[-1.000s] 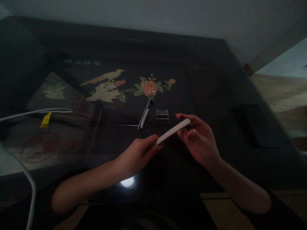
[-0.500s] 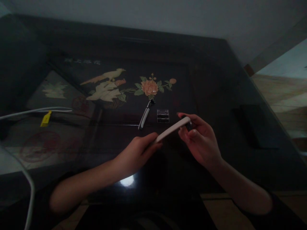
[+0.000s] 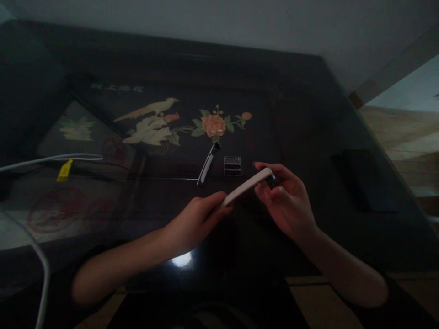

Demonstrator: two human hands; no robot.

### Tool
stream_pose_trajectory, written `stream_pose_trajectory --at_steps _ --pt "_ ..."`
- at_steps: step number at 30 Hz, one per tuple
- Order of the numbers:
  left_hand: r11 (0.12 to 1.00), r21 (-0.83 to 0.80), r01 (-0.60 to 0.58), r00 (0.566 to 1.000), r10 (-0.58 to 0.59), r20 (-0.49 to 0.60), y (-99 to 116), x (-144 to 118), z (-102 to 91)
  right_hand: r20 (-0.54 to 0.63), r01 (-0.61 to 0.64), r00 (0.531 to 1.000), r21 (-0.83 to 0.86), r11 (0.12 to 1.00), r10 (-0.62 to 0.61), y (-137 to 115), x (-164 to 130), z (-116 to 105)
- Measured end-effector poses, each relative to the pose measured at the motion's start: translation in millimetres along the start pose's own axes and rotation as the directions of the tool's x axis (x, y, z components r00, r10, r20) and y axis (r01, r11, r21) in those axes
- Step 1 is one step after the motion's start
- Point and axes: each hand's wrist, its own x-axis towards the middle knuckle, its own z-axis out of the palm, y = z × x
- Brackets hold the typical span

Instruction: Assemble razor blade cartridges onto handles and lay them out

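Observation:
My left hand [image 3: 195,221] is closed around the lower end of a razor [image 3: 245,186] with a pale, slightly curved handle, which slants up to the right above the table. At its upper end, my right hand [image 3: 287,196] pinches the dark razor head [image 3: 271,181] between thumb and fingers. Part of that head is hidden by the fingers. A second razor handle [image 3: 206,168], white and black, lies on the table beyond my hands. To its right sits a small clear case [image 3: 232,166] with dark pieces inside.
The dark glossy table [image 3: 298,123] carries a bird-and-flower picture [image 3: 213,124]. A white cable [image 3: 44,161] with a yellow tag [image 3: 65,171] crosses the left side. A dark flat object [image 3: 368,180] lies at the right. Beyond the table's back edge is a wall [image 3: 240,25].

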Motion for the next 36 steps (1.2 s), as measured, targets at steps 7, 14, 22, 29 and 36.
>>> stream_pose_trajectory --at_steps 7,14,22,29,36 --pt "1.0 0.012 -0.008 0.998 0.007 0.056 1.4 -0.8 3.1 -0.018 0.006 1.0 -0.001 1.0 -0.006 1.6 2.5 -2.8" --pt "0.999 0.04 0.002 1.0 -0.001 -0.009 1.1 1.7 -0.2 0.003 -0.001 1.0 0.027 1.0 0.001 -0.3 2.2 -0.2" --pt "0.999 0.048 0.015 0.996 -0.011 -0.088 -2.5 4.6 -3.6 0.05 -0.015 0.999 0.048 0.999 0.012 2.8 -1.2 -2.5" --pt "0.999 0.026 0.023 0.999 -0.022 -0.043 0.5 3.6 -2.9 0.034 -0.021 0.999 0.01 1.0 0.021 1.1 -0.4 -0.7" --pt "1.0 0.024 0.011 0.999 -0.012 0.04 3.1 0.9 1.3 0.0 -0.023 1.0 0.001 1.0 0.023 -0.4 2.3 -0.5"
